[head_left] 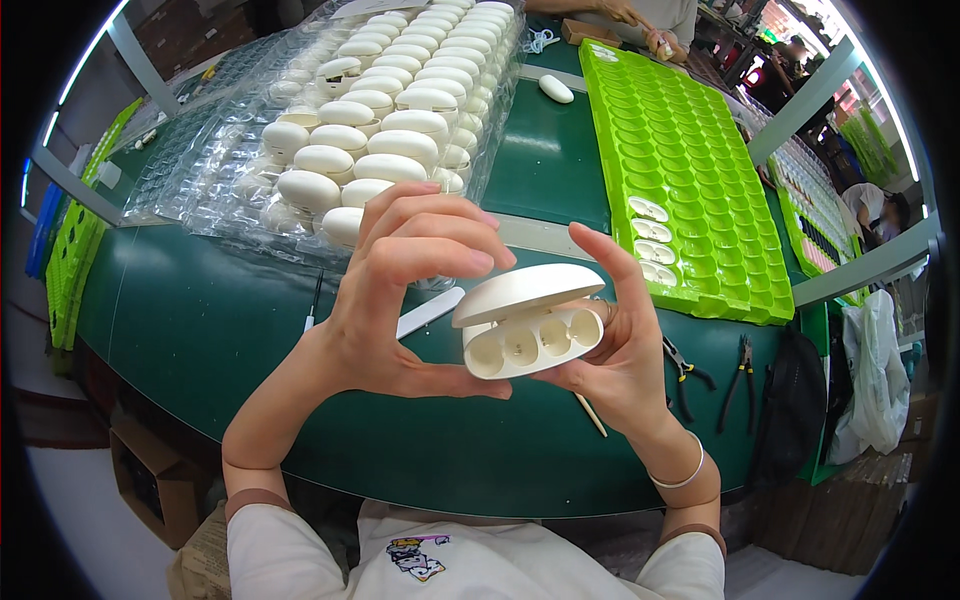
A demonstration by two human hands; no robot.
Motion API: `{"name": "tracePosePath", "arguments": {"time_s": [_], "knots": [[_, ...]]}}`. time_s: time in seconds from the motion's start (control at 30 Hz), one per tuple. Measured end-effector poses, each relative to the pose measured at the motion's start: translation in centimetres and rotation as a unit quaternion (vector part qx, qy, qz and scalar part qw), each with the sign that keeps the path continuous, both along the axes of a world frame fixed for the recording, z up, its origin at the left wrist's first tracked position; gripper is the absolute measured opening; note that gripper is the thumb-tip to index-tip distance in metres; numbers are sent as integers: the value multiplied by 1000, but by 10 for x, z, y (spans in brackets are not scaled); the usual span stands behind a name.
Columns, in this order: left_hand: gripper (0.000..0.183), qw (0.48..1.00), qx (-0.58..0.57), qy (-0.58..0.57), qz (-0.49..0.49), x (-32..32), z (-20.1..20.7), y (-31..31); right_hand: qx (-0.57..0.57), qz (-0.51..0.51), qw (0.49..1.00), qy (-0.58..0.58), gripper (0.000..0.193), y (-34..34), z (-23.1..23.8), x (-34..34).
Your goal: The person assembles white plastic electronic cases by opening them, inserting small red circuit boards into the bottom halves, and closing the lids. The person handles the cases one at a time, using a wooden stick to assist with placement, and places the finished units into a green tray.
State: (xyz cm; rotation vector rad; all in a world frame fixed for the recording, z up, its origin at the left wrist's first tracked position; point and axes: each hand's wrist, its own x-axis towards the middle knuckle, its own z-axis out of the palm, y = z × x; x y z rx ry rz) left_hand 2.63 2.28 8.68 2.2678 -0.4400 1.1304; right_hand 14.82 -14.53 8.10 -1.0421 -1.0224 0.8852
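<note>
A white earbud charging case (532, 342) is held up above the table, its lid raised and several round hollows facing me. My right hand (628, 365) grips its right end, the thumb along the lower edge and the index finger pointing up beside the lid. At the other end, my left hand (385, 290) is curved with fingers and thumb apart. Its fingertips hover over the lid; the thumb tip lies by the lower left corner, and whether it touches cannot be made out. Beneath the left hand lies a white flat strip (430, 312).
Many white cases (410, 145) fill clear plastic trays at the back left. A green moulded tray (690, 180) holds several white parts. One closed case (555, 89) lies between them. Pliers (740, 385) and cutters (686, 372) rest at right. Another person's hand (628, 12) is across the table.
</note>
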Motion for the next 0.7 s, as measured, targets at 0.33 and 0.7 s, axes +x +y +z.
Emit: {"name": "tracePosePath", "arguments": {"time_s": [0.33, 0.7], "knots": [[67, 1000, -22, 13, 9, 0, -3, 0, 3, -14, 1000, 7, 84, 3, -4, 0], [57, 995, -18, 63, 69, 1, -2, 1, -28, -33, 998, 49, 80, 4, -2, 0]]}}
